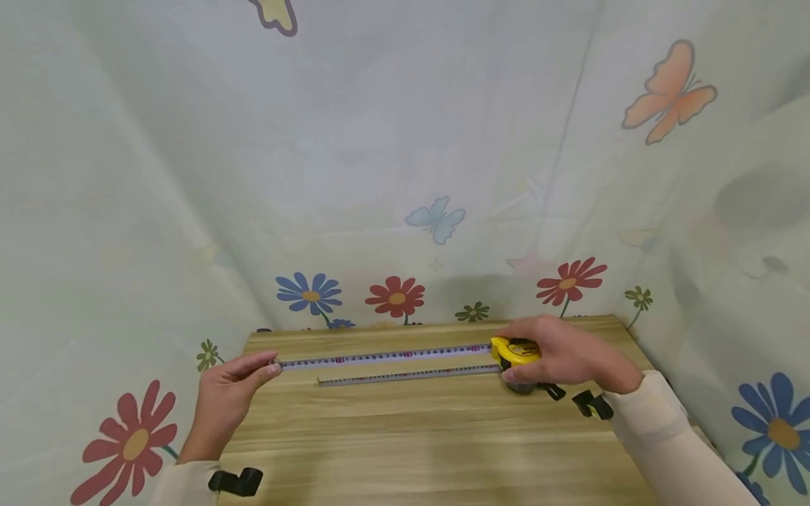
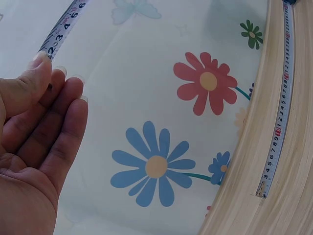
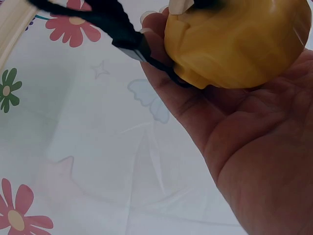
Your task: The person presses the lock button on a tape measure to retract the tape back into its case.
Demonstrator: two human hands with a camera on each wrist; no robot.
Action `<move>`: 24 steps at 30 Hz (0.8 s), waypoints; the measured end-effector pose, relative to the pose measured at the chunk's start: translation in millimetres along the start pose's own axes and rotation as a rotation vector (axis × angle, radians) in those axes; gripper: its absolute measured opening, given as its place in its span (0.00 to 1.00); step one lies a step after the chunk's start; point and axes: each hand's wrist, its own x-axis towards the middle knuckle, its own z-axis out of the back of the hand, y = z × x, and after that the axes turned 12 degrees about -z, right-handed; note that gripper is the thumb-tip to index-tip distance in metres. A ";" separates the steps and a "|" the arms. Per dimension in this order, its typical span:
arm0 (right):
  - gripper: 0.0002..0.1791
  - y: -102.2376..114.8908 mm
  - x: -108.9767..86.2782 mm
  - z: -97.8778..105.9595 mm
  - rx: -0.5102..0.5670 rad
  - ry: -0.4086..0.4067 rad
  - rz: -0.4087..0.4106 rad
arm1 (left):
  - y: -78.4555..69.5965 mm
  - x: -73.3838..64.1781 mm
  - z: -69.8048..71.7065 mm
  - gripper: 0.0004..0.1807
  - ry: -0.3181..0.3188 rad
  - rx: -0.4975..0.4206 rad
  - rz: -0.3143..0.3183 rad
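My right hand (image 1: 563,351) grips a yellow tape measure (image 1: 515,350), also seen in the right wrist view as a rounded yellow case (image 3: 239,44) against the palm. Its blade (image 1: 408,355) is pulled out leftward, and my left hand (image 1: 228,393) pinches the end between thumb and fingers. In the left wrist view the blade (image 2: 65,27) meets the thumb tip. Nearer me, a second measuring blade (image 1: 405,376) lies on the wooden board, hooked end to the left. Its right end reaches a dark part near my right hand, mostly hidden. A black strap (image 3: 115,24) hangs from the yellow case.
The wooden tabletop (image 1: 380,436) spans the lower middle. White cloth (image 1: 405,126) with printed flowers and butterflies rises behind it and at both sides. Black camera mounts sit on both wrists.
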 end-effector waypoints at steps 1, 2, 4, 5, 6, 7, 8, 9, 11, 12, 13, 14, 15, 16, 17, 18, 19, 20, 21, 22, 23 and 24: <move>0.32 0.3 -0.1 -0.2 0.001 0.001 0.002 | -0.1 -0.4 -0.1 0.18 -0.001 0.003 0.001; 0.32 0.5 0.0 -0.5 0.002 0.004 0.002 | 0.0 -0.6 -0.2 0.18 -0.001 0.004 0.003; 0.31 1.4 0.6 -1.1 0.006 0.008 0.005 | -0.1 -0.8 -0.6 0.19 0.000 0.004 0.006; 0.31 1.8 0.8 -1.4 0.007 0.010 0.005 | -0.2 -1.0 -0.8 0.19 0.000 0.002 0.006; 0.31 2.0 0.9 -1.6 0.005 0.008 0.011 | -0.2 -1.0 -1.1 0.19 0.001 -0.003 0.006; 0.31 2.3 0.9 -1.7 0.008 0.008 0.007 | -0.2 -1.0 -1.5 0.19 0.003 -0.009 0.003; 0.31 2.5 0.7 -1.6 0.007 0.007 0.004 | 0.0 -1.0 -1.9 0.19 0.005 -0.015 0.001; 0.32 2.7 0.4 -1.6 0.005 0.005 0.002 | 0.1 -1.0 -2.2 0.19 0.007 -0.020 -0.001; 0.33 2.4 0.1 -1.3 0.004 0.002 -0.001 | -0.4 -0.5 -2.6 0.19 0.010 -0.022 -0.007; 0.32 2.5 0.2 -1.3 0.005 0.003 -0.004 | -0.4 -0.2 -2.7 0.19 0.011 -0.022 -0.010; 0.32 2.8 0.5 -1.3 0.008 0.007 -0.006 | -0.4 -0.2 -2.8 0.18 0.010 -0.020 -0.012; 0.31 3.2 0.8 -1.4 0.009 0.010 -0.004 | -0.4 -0.3 -2.9 0.18 0.009 -0.020 -0.013; 0.31 3.5 1.1 -1.6 0.011 0.014 -0.002 | -0.4 -0.5 -2.9 0.18 0.007 -0.019 -0.013; 0.30 3.8 1.5 -1.8 0.014 0.018 0.001 | -0.4 -0.9 -2.9 0.18 0.006 -0.018 -0.012; 0.29 4.0 1.8 -1.9 0.015 0.021 0.002 | -0.5 -1.2 -3.0 0.18 0.005 -0.020 -0.009; 0.29 4.2 1.9 -2.0 0.016 0.022 0.003 | -0.8 -1.4 -2.9 0.18 0.005 -0.020 -0.004; 0.29 4.4 1.7 -2.1 0.014 0.022 0.004 | -1.1 -2.3 -2.6 0.18 0.006 -0.020 0.001; 0.29 4.5 1.7 -2.2 0.013 0.019 0.004 | -1.4 -2.8 -2.4 0.18 0.007 -0.020 0.007; 0.30 4.8 1.6 -2.2 0.012 0.017 0.005 | -1.6 -3.1 -2.1 0.19 0.007 -0.022 0.012; 0.30 4.7 1.5 -2.0 0.009 0.014 0.010 | -1.8 -3.5 -1.8 0.19 0.008 -0.025 0.017; 0.31 4.8 1.6 -1.9 0.006 0.013 0.013 | -2.0 -3.7 -1.4 0.19 0.009 -0.028 0.021; 0.31 5.4 1.7 -2.1 0.006 0.012 0.013 | -2.1 -3.9 -0.9 0.19 0.010 -0.031 0.023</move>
